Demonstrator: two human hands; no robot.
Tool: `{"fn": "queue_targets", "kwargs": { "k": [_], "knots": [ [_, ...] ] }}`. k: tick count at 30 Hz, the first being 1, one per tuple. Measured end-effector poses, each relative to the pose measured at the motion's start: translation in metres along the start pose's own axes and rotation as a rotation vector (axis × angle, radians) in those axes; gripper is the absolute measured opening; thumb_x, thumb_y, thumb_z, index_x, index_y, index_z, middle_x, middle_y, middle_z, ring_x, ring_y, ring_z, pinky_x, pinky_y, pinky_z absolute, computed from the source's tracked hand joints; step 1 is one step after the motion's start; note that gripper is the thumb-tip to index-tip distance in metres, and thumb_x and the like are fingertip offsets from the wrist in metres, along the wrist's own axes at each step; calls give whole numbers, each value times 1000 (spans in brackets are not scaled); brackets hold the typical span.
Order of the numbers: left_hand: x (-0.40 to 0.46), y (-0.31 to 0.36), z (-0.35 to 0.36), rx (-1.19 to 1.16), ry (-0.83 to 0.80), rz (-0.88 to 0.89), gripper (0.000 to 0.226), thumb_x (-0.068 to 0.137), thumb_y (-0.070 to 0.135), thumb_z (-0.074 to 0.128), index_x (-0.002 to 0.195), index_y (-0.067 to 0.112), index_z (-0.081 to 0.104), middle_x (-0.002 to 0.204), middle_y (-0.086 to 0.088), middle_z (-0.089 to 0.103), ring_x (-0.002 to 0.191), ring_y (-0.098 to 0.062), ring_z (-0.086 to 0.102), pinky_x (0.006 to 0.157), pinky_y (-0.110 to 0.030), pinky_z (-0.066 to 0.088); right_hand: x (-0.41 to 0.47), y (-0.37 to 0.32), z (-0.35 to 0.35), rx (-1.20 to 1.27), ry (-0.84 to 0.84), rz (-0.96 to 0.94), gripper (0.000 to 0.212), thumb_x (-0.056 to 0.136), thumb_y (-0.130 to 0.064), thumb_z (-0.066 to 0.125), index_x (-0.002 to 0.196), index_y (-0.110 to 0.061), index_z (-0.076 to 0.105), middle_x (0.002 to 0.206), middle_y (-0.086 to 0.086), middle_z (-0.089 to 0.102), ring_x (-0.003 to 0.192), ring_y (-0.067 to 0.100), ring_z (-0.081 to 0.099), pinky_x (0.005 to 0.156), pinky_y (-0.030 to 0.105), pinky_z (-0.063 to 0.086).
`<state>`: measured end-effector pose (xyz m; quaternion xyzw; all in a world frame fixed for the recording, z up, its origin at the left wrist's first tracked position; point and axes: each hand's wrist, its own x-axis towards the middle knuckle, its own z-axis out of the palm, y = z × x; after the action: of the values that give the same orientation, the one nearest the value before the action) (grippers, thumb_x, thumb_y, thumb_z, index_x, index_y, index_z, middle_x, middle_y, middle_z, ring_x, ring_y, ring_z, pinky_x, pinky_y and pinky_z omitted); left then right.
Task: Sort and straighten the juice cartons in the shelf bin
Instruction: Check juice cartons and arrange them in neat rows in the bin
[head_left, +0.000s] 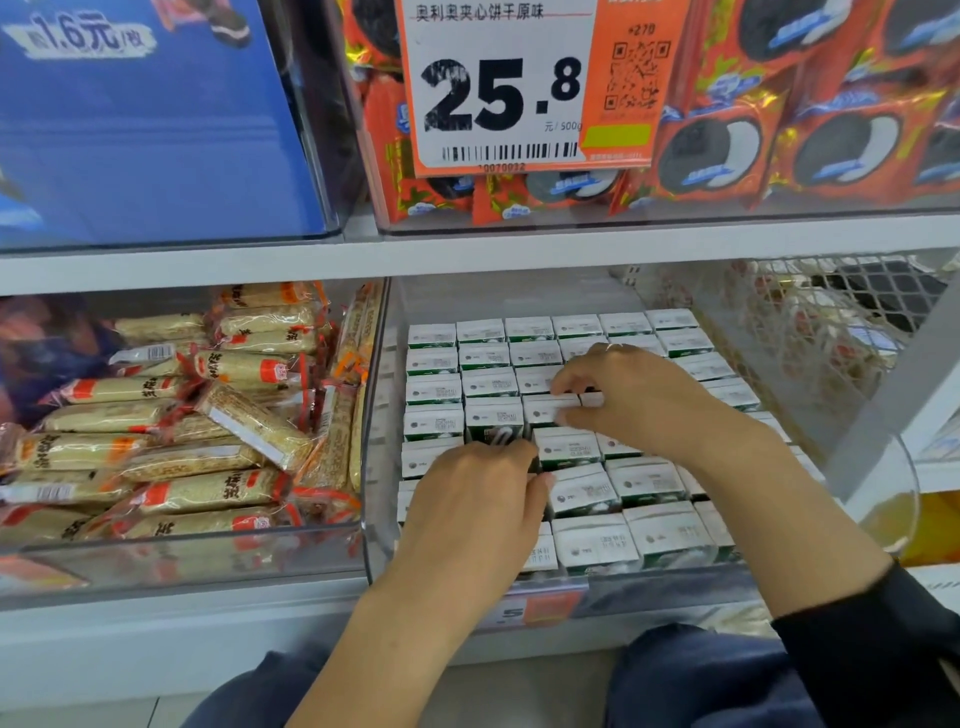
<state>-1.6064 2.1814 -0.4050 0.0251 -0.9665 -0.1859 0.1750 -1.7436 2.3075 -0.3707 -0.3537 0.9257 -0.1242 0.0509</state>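
Shelf bin (382, 441) of some forty juice cartons (644, 480); two hands: left hand (475, 499) gripping one, right hand (628, 392) pinching another.

Two hands (470, 499), one bin (374, 467)

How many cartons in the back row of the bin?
6, left to right along the rear of the bin: first carton, second, third, fourth, fifth, sixth. That row is unobstructed; none seems hidden.
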Motion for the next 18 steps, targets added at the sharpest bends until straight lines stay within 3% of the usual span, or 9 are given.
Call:
{"fn": "queue_targets", "kwargs": {
  "k": [7,12,14,18],
  "knots": [
    [1,0,1,-6,14,-26,28,97,44,44,113,30,62,95,8,68,88,-12,59,63,-20,33,13,-9,-1,-124,-62,7,40,80,-50,67,114,-29,60,117,-7,56,105,13,51,74,27,36],
    [0,-1,1,10,23,-14,28,97,43,44,113,30,62,94,8,68,86,-13,60,62,-21,32,11,-3,4,-75,-39,-52,40,84,-50,62,115,-25,58,117,-5,53,94,8,42,73,26,34],
    [0,-1,1,9,22,-17,27,96,43,45,112,30,63,93,9,68,86,-13,60,62,-21,33,9,-1,7,-56,15,-69,40,84,-49,61,114,-23,57,112,-5,50,93,7,40,73,25,33],
    [1,-1,-2,-40,19,-13,27,95,40,50,117,30,62,100,11,69,92,-11,61,66,-22,39,0,-4,8,-78,283,-87,38,76,-47,59,102,-20,60,102,-6,53,82,11,46,65,25,33]
  ]
}}
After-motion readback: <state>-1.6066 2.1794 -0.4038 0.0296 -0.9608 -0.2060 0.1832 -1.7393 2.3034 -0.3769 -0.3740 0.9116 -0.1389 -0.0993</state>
